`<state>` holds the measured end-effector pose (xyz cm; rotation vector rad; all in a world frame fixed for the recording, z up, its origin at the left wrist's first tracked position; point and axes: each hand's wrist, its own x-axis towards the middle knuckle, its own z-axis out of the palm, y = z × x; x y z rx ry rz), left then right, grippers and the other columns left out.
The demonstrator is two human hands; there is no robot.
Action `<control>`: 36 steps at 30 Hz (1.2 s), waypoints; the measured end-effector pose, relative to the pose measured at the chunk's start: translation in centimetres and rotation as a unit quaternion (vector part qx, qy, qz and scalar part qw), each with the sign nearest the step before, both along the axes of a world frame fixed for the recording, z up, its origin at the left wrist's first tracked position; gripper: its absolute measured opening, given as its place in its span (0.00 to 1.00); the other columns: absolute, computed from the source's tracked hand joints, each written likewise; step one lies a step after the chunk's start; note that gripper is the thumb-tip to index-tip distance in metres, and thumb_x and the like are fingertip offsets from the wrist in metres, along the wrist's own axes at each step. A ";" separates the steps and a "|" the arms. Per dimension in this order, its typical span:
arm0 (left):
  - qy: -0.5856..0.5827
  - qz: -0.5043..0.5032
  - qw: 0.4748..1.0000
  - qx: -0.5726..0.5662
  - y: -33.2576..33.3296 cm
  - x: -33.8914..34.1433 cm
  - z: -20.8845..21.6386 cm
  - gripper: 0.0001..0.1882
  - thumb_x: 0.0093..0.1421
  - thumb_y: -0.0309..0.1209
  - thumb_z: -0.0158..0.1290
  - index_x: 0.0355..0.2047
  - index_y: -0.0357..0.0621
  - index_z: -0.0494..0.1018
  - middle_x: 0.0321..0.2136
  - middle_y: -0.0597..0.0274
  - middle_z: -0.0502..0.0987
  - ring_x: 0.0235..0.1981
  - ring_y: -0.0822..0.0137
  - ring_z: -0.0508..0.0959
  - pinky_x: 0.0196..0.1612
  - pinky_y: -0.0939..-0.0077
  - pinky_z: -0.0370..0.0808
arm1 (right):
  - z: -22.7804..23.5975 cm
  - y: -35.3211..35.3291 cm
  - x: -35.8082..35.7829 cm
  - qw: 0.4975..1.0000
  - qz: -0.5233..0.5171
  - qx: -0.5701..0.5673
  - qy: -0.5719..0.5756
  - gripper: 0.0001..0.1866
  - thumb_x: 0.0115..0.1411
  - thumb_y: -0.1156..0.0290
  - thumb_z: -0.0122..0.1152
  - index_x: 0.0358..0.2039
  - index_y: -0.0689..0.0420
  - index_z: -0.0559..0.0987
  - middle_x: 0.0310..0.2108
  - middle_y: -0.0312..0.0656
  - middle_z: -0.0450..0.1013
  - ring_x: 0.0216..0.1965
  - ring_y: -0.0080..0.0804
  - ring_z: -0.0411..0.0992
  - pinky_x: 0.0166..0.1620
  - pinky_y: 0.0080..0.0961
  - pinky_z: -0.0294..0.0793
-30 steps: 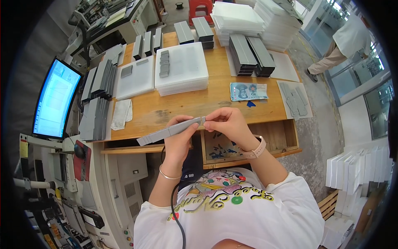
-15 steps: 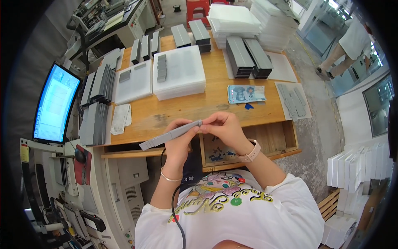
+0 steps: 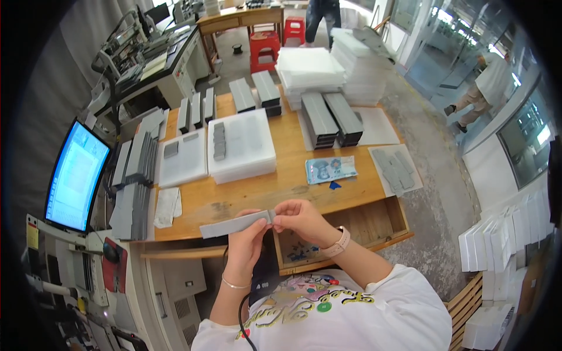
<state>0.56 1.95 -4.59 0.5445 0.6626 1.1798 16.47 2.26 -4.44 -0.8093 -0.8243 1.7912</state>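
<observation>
My left hand (image 3: 246,248) is closed around a long, flat grey strip (image 3: 227,227), thumb on its upper face. Its far end points left, above the table's front edge. My right hand (image 3: 304,223) pinches the strip's right end between thumb and fingers; a narrow seam or step shows there. Whether this is one piece or several stacked pieces, I cannot tell. Below my right hand stands an open drawer (image 3: 374,235) with small dark blue scraps (image 3: 301,253) inside.
Grey strips (image 3: 132,212) are stacked along the table's left side, near a monitor (image 3: 77,175). White sheets (image 3: 243,173) carry small grey pieces. Long grey-black blocks (image 3: 319,120), a banknote (image 3: 331,169) and more strips (image 3: 395,169) lie farther right. Two other people stand beyond.
My view has tilted up, so the table sits lower in the picture. The strip has turned to show its broad face. Both hands still hold it.
</observation>
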 end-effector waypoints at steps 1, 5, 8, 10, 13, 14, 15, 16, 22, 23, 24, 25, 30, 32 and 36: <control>0.014 0.016 1.000 0.005 0.0 0.0 0.1 0.13 0.50 0.16 0.50 0.36 0.37 0.66 0.31 0.57 0.73 0.31 0.67 0.75 0.38 0.77 0.73 | 0.3 0.0 0.1 1.000 -0.005 0.017 -0.022 0.08 0.50 0.79 0.58 0.32 0.64 0.73 0.26 0.40 0.73 0.28 0.24 0.71 0.33 0.17 0.71; 0.040 0.048 0.998 0.012 0.2 0.1 0.7 0.13 0.50 0.16 0.50 0.36 0.37 0.65 0.31 0.57 0.72 0.32 0.67 0.74 0.38 0.77 0.73 | 0.6 0.1 0.2 0.993 -0.023 0.031 -0.110 0.08 0.50 0.79 0.59 0.32 0.64 0.73 0.27 0.39 0.73 0.28 0.23 0.71 0.34 0.17 0.72; 0.040 0.061 0.997 0.007 0.1 -0.3 0.5 0.13 0.49 0.16 0.51 0.36 0.38 0.65 0.32 0.57 0.71 0.34 0.67 0.73 0.39 0.76 0.73 | 1.0 0.1 -0.1 0.994 -0.034 0.041 -0.091 0.08 0.50 0.79 0.58 0.32 0.63 0.73 0.26 0.38 0.72 0.28 0.22 0.71 0.34 0.17 0.71; 0.011 0.051 0.999 0.009 0.8 -0.1 0.6 0.13 0.49 0.17 0.51 0.36 0.38 0.65 0.33 0.58 0.70 0.37 0.67 0.72 0.41 0.75 0.71 | 1.4 0.5 0.6 0.995 -0.048 0.032 -0.077 0.08 0.50 0.78 0.58 0.32 0.62 0.74 0.26 0.37 0.72 0.27 0.22 0.71 0.34 0.17 0.71; -0.010 0.042 0.999 0.017 1.0 0.3 2.1 0.13 0.50 0.17 0.51 0.37 0.39 0.65 0.33 0.58 0.71 0.35 0.67 0.72 0.40 0.75 0.71 | 2.2 0.8 1.3 0.997 -0.036 0.056 0.042 0.07 0.51 0.79 0.56 0.33 0.61 0.73 0.27 0.37 0.72 0.26 0.23 0.70 0.32 0.18 0.71; -0.021 0.028 0.999 0.026 0.8 0.1 2.4 0.13 0.50 0.18 0.51 0.37 0.39 0.65 0.32 0.58 0.71 0.34 0.67 0.73 0.40 0.75 0.71 | 2.7 0.6 1.3 0.998 -0.012 0.039 0.051 0.07 0.53 0.78 0.55 0.34 0.61 0.73 0.28 0.37 0.72 0.27 0.23 0.70 0.33 0.18 0.70; -0.035 0.009 0.999 0.039 1.0 0.2 2.6 0.13 0.50 0.18 0.51 0.37 0.39 0.65 0.32 0.58 0.71 0.33 0.67 0.73 0.40 0.75 0.71 | 2.6 0.6 1.3 0.998 -0.008 0.035 0.053 0.07 0.53 0.78 0.55 0.34 0.61 0.73 0.28 0.37 0.72 0.27 0.23 0.70 0.33 0.18 0.70; -0.054 -0.001 0.998 0.035 1.0 0.2 2.9 0.13 0.50 0.18 0.51 0.37 0.39 0.66 0.31 0.58 0.72 0.32 0.66 0.74 0.39 0.75 0.72 | 2.5 0.7 1.3 0.996 0.008 0.026 0.084 0.07 0.53 0.78 0.55 0.34 0.61 0.72 0.28 0.37 0.72 0.28 0.23 0.70 0.33 0.18 0.70; -0.086 -0.018 0.996 0.024 0.8 -0.1 2.8 0.13 0.50 0.18 0.51 0.37 0.39 0.66 0.31 0.58 0.72 0.31 0.66 0.74 0.39 0.75 0.72 | 2.7 0.5 1.1 0.987 0.069 0.018 0.141 0.07 0.53 0.77 0.54 0.34 0.60 0.71 0.28 0.36 0.71 0.29 0.23 0.69 0.34 0.18 0.69; -0.087 -0.020 0.996 0.027 0.8 -0.2 2.5 0.13 0.50 0.18 0.51 0.37 0.39 0.66 0.31 0.58 0.72 0.31 0.66 0.74 0.39 0.75 0.72 | 2.6 0.7 1.2 0.986 0.083 0.021 0.142 0.06 0.53 0.78 0.54 0.33 0.60 0.71 0.28 0.36 0.70 0.28 0.23 0.69 0.33 0.18 0.69; -0.078 -0.013 0.996 0.026 0.9 -0.3 1.9 0.13 0.50 0.18 0.51 0.37 0.39 0.65 0.32 0.58 0.72 0.32 0.66 0.74 0.40 0.75 0.72 | 2.5 1.0 1.4 0.987 0.079 0.026 0.139 0.06 0.53 0.78 0.54 0.33 0.60 0.71 0.28 0.36 0.70 0.28 0.23 0.69 0.33 0.18 0.69; -0.070 -0.007 0.997 0.027 1.0 -0.5 1.4 0.13 0.50 0.18 0.51 0.37 0.39 0.65 0.32 0.58 0.72 0.33 0.66 0.74 0.40 0.74 0.72 | 2.5 1.3 1.7 0.993 0.098 0.065 0.009 0.06 0.53 0.78 0.53 0.32 0.60 0.70 0.27 0.35 0.70 0.28 0.22 0.69 0.33 0.17 0.69; -0.010 0.070 0.997 0.015 2.1 -0.1 -0.5 0.13 0.51 0.17 0.50 0.38 0.39 0.64 0.33 0.57 0.70 0.36 0.65 0.73 0.44 0.70 0.71 | 0.8 2.8 1.6 0.740 -0.090 0.343 -0.572 0.07 0.40 0.74 0.54 0.24 0.60 0.72 0.24 0.49 0.69 0.27 0.44 0.69 0.31 0.32 0.69; 0.006 0.089 0.995 0.038 2.2 0.7 -1.3 0.13 0.51 0.16 0.49 0.37 0.39 0.63 0.34 0.57 0.70 0.37 0.64 0.73 0.46 0.69 0.70 | 0.5 3.0 1.4 0.710 -0.089 0.326 -0.618 0.05 0.41 0.73 0.53 0.22 0.59 0.71 0.24 0.48 0.69 0.28 0.45 0.69 0.32 0.35 0.69; 0.046 0.045 0.996 0.055 2.2 1.6 -2.3 0.13 0.50 0.16 0.49 0.36 0.38 0.63 0.34 0.56 0.71 0.38 0.63 0.73 0.47 0.72 0.68 | -1.5 3.5 1.2 0.697 -0.058 0.287 -0.655 0.05 0.42 0.72 0.55 0.21 0.59 0.73 0.24 0.50 0.69 0.29 0.48 0.69 0.32 0.38 0.69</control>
